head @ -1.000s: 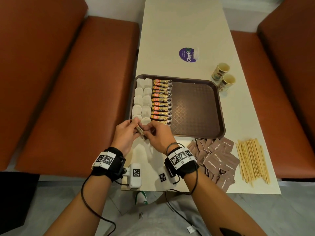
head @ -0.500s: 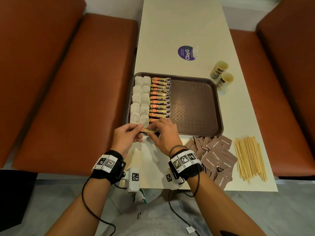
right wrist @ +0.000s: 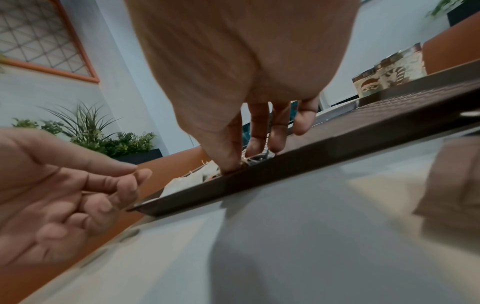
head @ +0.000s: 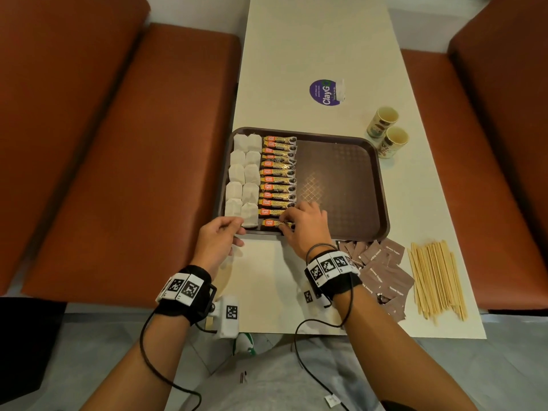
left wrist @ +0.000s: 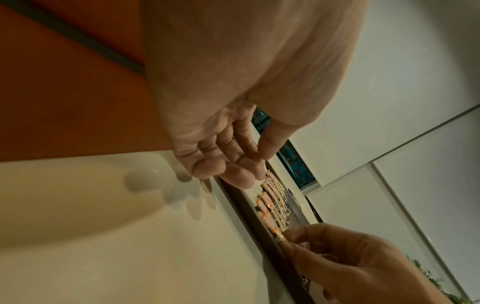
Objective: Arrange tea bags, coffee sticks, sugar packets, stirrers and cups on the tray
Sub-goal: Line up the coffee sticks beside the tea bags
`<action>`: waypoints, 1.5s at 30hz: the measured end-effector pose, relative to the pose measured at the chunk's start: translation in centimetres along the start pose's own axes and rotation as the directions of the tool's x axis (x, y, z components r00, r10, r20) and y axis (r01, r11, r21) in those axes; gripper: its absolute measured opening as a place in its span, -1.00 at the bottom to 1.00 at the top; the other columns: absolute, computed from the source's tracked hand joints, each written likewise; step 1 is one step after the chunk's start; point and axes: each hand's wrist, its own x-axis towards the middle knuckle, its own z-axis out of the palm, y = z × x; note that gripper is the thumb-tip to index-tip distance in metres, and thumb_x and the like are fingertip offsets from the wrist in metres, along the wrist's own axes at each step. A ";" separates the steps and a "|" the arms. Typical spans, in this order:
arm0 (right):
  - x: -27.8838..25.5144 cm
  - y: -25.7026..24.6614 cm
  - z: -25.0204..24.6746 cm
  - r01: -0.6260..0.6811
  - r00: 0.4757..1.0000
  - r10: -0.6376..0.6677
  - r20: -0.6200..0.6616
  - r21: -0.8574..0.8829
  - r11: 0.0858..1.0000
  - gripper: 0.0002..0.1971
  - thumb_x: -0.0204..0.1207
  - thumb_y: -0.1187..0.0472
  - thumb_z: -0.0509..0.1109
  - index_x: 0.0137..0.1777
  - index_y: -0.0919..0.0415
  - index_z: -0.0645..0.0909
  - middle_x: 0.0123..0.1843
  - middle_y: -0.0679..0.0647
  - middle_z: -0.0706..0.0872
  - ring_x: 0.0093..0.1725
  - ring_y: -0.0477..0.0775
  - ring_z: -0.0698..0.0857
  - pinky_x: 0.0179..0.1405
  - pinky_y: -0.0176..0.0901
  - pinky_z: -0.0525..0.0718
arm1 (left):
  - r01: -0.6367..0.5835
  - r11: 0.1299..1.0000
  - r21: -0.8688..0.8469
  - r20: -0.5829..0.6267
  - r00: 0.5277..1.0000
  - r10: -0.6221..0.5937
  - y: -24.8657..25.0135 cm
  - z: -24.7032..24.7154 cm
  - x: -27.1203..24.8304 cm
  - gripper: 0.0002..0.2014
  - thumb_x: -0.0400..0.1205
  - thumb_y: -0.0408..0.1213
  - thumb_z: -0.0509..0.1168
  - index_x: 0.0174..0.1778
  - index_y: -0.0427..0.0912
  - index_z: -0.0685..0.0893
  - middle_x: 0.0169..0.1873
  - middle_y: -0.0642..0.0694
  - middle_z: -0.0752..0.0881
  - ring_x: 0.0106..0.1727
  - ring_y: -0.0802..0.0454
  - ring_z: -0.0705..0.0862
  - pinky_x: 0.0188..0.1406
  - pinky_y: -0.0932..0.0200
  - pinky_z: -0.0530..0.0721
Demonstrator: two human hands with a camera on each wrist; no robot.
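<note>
Stick's point(head: 274, 223) right end under hand point(head: 305, 225)

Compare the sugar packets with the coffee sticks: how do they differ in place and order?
The coffee sticks lie on the tray; the sugar packets lie on the table. The coffee sticks form a neat parallel column; the sugar packets sit in a loose overlapping heap. The coffee sticks are gold and orange; the sugar packets are brown. Both are flat sachets.

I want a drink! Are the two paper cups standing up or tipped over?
Standing up: both cups show open mouths facing upward, beside the tray.
</note>
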 end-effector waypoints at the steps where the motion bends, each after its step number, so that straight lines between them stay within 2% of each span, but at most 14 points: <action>1: 0.1 -0.1 0.1 0.000 1.000 0.000 0.005 -0.015 1.000 -0.84 0.59 -0.04 0.46 0.11 -0.07 0.73 0.11 -0.07 0.62 0.20 0.07 0.48 0.21 0.04 0.40 | 0.001 1.000 -0.001 -0.004 1.000 -0.001 0.1 -0.1 0.0 -0.88 0.78 -0.22 0.37 0.16 -0.10 0.78 -0.09 -0.09 0.85 -0.27 0.08 0.73 -0.39 0.19 0.55; 10: 1.1 -0.8 0.4 -0.010 1.000 0.010 0.026 -0.033 0.999 -0.79 0.55 -0.04 0.51 0.16 -0.09 0.73 0.17 -0.06 0.65 0.26 0.09 0.50 0.31 0.10 0.41 | -0.003 1.000 -0.014 -0.021 1.000 0.003 0.7 -0.2 0.0 -0.88 0.78 -0.28 0.36 0.16 -0.14 0.79 -0.09 -0.12 0.84 -0.30 0.08 0.72 -0.38 0.18 0.51; 20: 0.3 -0.4 0.7 -0.013 1.000 0.013 -0.022 -0.002 1.000 -0.86 0.59 0.12 0.43 0.12 -0.02 0.73 0.13 -0.05 0.67 0.22 0.10 0.51 0.24 0.06 0.43 | -0.001 1.000 -0.009 -0.009 1.000 0.001 1.1 -0.1 0.1 -0.87 0.78 -0.32 0.34 0.15 -0.14 0.79 -0.13 -0.10 0.83 -0.30 0.08 0.71 -0.37 0.19 0.52; 28: -0.3 -0.8 -0.1 -0.018 0.998 0.023 -0.059 0.076 0.997 -0.89 0.61 0.11 0.41 0.08 -0.03 0.72 0.09 -0.08 0.67 0.17 0.05 0.52 0.20 0.02 0.40 | -0.025 1.000 0.013 -0.004 1.000 0.025 1.1 -0.3 -0.3 -0.84 0.79 -0.34 0.31 0.16 -0.11 0.80 -0.09 -0.12 0.84 -0.31 0.11 0.72 -0.38 0.20 0.54; 31: -1.5 -0.8 -1.0 -0.022 0.996 0.035 -0.077 0.168 0.986 -0.92 0.60 0.14 0.42 0.02 -0.02 0.72 0.01 -0.11 0.66 0.12 0.03 0.55 0.21 0.01 0.43 | -0.041 0.999 0.022 0.012 0.999 0.041 0.9 0.1 -0.7 -0.85 0.79 -0.34 0.32 0.16 -0.12 0.80 -0.08 -0.12 0.85 -0.33 0.13 0.71 -0.40 0.20 0.54; 35: -4.2 -0.8 -2.3 0.017 0.993 0.026 -0.112 0.363 0.932 -0.94 0.57 0.21 0.47 -0.04 0.05 0.76 -0.13 -0.09 0.72 -0.14 -0.09 0.64 0.01 -0.03 0.71 | -0.066 0.998 0.023 0.058 0.996 0.065 0.8 0.9 -2.0 -0.87 0.79 -0.33 0.32 0.14 -0.12 0.78 -0.12 -0.08 0.82 -0.37 0.16 0.70 -0.38 0.19 0.51; 39: -7.6 -0.8 -3.7 0.015 0.990 0.047 -0.130 0.435 0.901 -0.94 0.58 0.23 0.47 -0.03 0.06 0.77 -0.12 -0.12 0.75 -0.21 -0.18 0.64 -0.11 -0.22 0.71 | -0.083 0.996 0.015 0.084 0.993 0.081 0.4 1.5 -3.4 -0.87 0.79 -0.31 0.32 0.13 -0.11 0.78 -0.10 -0.10 0.82 -0.32 0.09 0.71 -0.38 0.18 0.50; 45: -11.5 0.4 -5.3 -0.084 0.983 0.151 -0.104 0.477 0.875 -0.94 0.60 0.19 0.48 -0.02 0.01 0.77 -0.17 -0.15 0.74 -0.23 -0.13 0.67 -0.18 -0.30 0.70 | -0.106 0.994 0.023 0.144 0.984 0.101 -0.2 2.4 -5.2 -0.87 0.78 -0.26 0.34 0.16 -0.12 0.78 -0.11 -0.06 0.83 -0.27 0.05 0.72 -0.36 0.16 0.51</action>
